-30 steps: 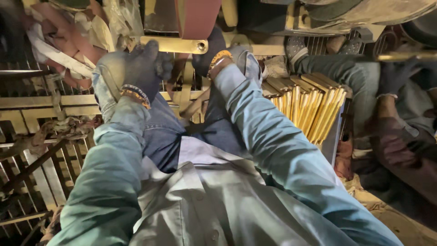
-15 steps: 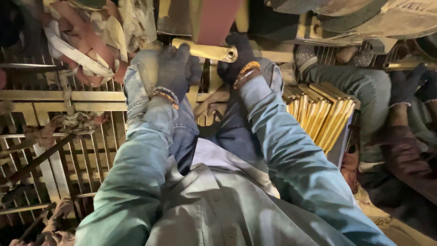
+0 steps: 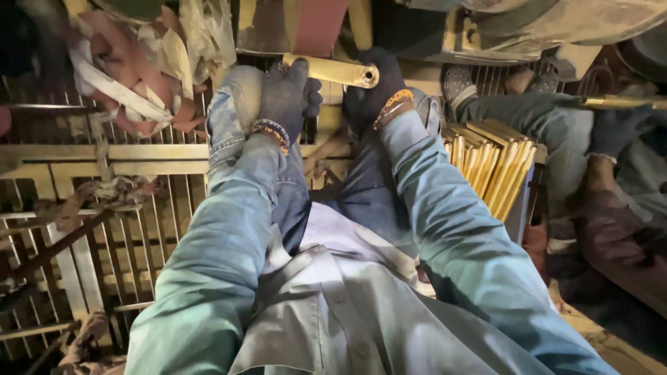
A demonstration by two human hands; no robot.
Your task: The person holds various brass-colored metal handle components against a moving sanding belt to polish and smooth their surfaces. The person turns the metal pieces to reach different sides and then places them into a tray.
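Head view: gloved left hand [image 3: 286,94] and right hand [image 3: 375,87] both grasping brass bar [image 3: 333,71]; best held level, far ahead.

Flat brass bar [image 3: 332,70] with end hole, lying level at knee height

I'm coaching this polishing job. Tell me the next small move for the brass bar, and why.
Probably ease the brass bar up against the red belt. Both gloved hands grip it, left hand and right hand, just beneath the belt; whether they touch can't be told.
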